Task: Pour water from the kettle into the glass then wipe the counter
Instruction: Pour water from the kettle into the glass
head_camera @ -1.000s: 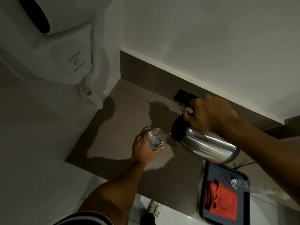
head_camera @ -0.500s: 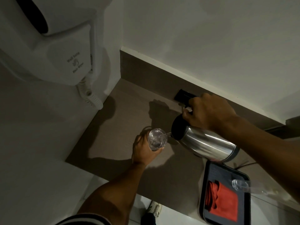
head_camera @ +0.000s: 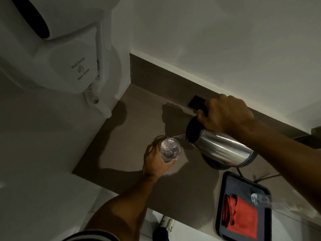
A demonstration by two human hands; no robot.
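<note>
Water [head_camera: 178, 136] runs in a thin stream from the spout of the steel kettle [head_camera: 224, 150] into the glass [head_camera: 170, 149], and we see the surface inside the glass rippling. Our right hand [head_camera: 225, 115] is clenched around the kettle's black handle, tipping the body well over toward the left so that its black lid end sits just beside the glass rim. Our left hand [head_camera: 156, 160] is wrapped around the glass from the near side, fingers grasping its wall; whether it stands on the brown counter [head_camera: 132, 136] or is lifted, we cannot tell. Under the tilted kettle we make out its round dark base [head_camera: 215, 165] on the counter, with a thin cord trailing off to the right. Nearer to us on the right lies a black tray [head_camera: 243, 185] holding a folded red cloth [head_camera: 241, 214] and a second clear glass [head_camera: 260, 200] lying on its side. On the wall at upper left hangs a white hair dryer [head_camera: 57, 54] with a coiled cord.
</note>
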